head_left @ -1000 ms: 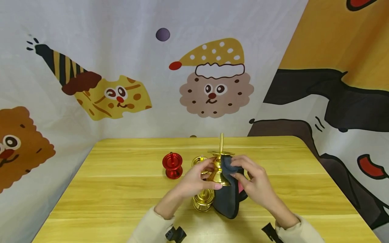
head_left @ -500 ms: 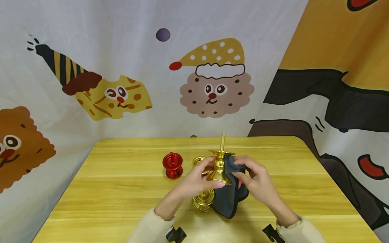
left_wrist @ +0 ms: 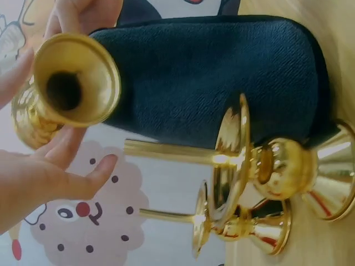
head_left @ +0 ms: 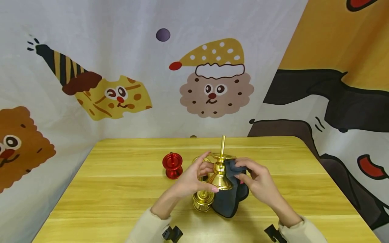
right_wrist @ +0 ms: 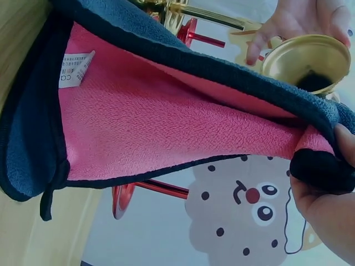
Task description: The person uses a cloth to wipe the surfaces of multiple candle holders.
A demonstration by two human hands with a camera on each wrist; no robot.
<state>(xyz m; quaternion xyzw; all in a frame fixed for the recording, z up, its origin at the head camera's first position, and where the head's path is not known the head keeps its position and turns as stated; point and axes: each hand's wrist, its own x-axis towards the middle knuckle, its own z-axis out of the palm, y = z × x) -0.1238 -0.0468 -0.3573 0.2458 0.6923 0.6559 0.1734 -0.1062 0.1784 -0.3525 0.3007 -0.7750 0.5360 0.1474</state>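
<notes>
In the head view my left hand [head_left: 191, 179] holds a gold candlestick [head_left: 221, 175] upright above the table, thumb by its flared base and index finger raised off it. The left wrist view shows its hollow underside. My right hand [head_left: 258, 179] pinches the gathered upper end of a dark blue cloth [head_left: 226, 202] against the candlestick's right side. The cloth hangs down, and its pink inner face [right_wrist: 166, 116] with a white label shows in the right wrist view. Below the left hand stands a second gold candlestick [head_left: 203, 200]; another gold candlestick [left_wrist: 244, 224] is behind, mostly hidden in the head view.
A red candlestick [head_left: 172, 165] stands left of the hands on the wooden table [head_left: 115, 189]. Another red candlestick [right_wrist: 123, 197] appears past the cloth in the right wrist view. A cartoon-printed curtain [head_left: 127, 50] hangs behind the table's far edge.
The held candlestick has dipped slightly and shifted a little right. My left index finger has lifted from it. My right hand, still pinching the cloth, has moved slightly down.
</notes>
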